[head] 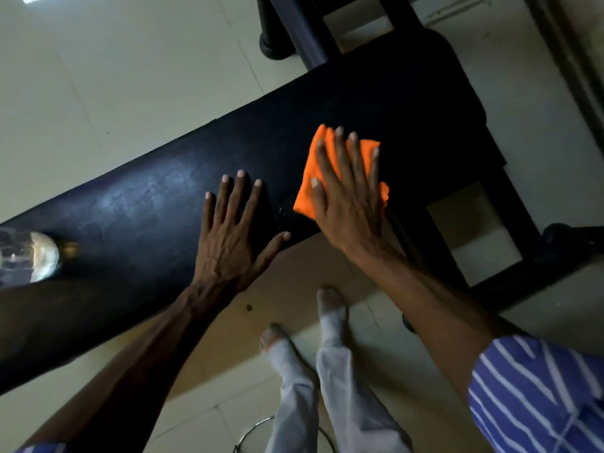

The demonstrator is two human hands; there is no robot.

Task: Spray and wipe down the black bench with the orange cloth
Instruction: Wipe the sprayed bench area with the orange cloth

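The black bench (147,204) runs diagonally from lower left to upper right. My right hand (349,194) lies flat with spread, straight fingers on the folded orange cloth (307,194), pressing it onto the bench pad. My left hand (233,233) rests flat on the pad just left of the cloth, fingers straight and spread. A few wet droplets show on the pad between the two hands. A clear bottle (29,256) stands on the bench at the far left edge, blurred.
The bench's black frame and legs (490,197) extend at upper right and right. Pale floor tiles (114,76) surround the bench. My feet and grey trousers (323,354) stand close to the near edge. A metal ring (255,429) lies on the floor below.
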